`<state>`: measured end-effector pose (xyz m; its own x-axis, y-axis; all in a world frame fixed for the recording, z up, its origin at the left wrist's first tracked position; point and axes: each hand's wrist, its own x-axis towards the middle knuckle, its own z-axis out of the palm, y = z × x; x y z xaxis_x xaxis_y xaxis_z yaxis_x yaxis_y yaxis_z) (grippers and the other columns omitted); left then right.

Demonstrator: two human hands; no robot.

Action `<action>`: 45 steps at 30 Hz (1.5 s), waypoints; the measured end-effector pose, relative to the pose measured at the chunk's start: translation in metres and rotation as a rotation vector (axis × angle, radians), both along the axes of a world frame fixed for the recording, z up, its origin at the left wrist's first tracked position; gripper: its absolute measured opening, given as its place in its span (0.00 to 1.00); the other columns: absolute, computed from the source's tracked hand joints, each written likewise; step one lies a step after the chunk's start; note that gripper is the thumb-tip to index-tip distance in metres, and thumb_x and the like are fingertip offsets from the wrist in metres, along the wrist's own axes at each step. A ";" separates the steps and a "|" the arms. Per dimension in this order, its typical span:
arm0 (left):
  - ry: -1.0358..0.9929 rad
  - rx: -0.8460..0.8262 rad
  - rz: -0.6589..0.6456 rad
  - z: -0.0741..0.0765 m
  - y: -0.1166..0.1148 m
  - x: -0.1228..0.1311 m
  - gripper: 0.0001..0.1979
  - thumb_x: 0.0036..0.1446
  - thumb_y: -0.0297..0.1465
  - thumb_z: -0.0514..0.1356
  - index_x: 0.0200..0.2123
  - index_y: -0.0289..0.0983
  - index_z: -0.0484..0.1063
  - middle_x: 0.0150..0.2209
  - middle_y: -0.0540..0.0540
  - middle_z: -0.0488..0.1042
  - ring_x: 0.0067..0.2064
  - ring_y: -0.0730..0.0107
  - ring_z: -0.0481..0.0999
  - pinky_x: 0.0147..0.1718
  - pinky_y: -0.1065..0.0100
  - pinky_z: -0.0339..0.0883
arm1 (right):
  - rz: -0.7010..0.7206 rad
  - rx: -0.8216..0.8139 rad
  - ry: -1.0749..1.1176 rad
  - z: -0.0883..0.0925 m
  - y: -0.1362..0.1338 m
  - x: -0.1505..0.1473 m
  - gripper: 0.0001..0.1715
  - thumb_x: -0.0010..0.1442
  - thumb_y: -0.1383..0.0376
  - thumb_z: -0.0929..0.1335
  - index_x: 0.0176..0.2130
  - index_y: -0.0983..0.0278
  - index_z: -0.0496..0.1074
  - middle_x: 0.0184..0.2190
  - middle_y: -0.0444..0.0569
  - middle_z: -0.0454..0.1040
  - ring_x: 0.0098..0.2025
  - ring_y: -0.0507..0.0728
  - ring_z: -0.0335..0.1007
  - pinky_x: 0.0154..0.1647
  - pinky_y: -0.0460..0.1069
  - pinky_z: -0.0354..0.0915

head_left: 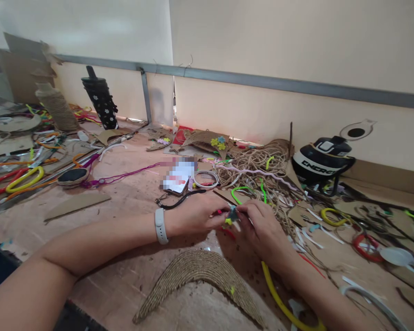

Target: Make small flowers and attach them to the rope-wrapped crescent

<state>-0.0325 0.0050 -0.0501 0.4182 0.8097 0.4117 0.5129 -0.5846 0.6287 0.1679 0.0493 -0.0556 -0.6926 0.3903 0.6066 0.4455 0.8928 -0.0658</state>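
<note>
My left hand, with a pale band on its wrist, and my right hand meet above the table. The fingertips of both pinch a small blue piece, which has a bit of yellow just below it; fingers partly hide it, so its exact shape is unclear. Below the hands lies a crescent of coiled twine, flat on the table. A bright green bent strip lies just behind my fingers. Beside my right forearm is a thick yellow loop.
A phone lies behind my left hand. A twine heap and a black jug stand behind on the right. Further left are yellow-handled scissors, a black bottle and a twine spool. Cardboard scraps litter the table.
</note>
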 end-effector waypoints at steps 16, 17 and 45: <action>-0.231 -0.251 0.018 -0.004 0.003 0.003 0.08 0.58 0.28 0.57 0.39 0.34 0.76 0.36 0.44 0.79 0.37 0.69 0.76 0.38 0.69 0.71 | -0.034 0.234 -0.132 0.003 -0.009 0.000 0.10 0.63 0.71 0.61 0.41 0.63 0.70 0.34 0.52 0.75 0.40 0.60 0.71 0.57 0.63 0.58; -0.264 -0.310 0.027 -0.006 0.004 0.004 0.08 0.59 0.29 0.57 0.39 0.34 0.75 0.36 0.44 0.78 0.36 0.70 0.76 0.36 0.70 0.71 | -0.032 0.219 -0.109 0.002 -0.009 0.000 0.09 0.63 0.71 0.61 0.40 0.63 0.70 0.33 0.52 0.75 0.40 0.60 0.71 0.57 0.63 0.59; 0.106 0.018 0.011 0.005 -0.002 0.002 0.08 0.62 0.27 0.53 0.43 0.36 0.69 0.45 0.41 0.75 0.48 0.61 0.74 0.50 0.61 0.67 | 0.000 -0.730 0.106 0.010 -0.009 -0.001 0.13 0.64 0.61 0.61 0.40 0.62 0.73 0.34 0.49 0.80 0.34 0.57 0.76 0.35 0.50 0.71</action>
<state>-0.0308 0.0033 -0.0447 0.4512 0.8075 0.3799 0.5824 -0.5890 0.5603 0.1665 0.0404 -0.0459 -0.6444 0.7204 0.2564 0.4040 0.6054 -0.6857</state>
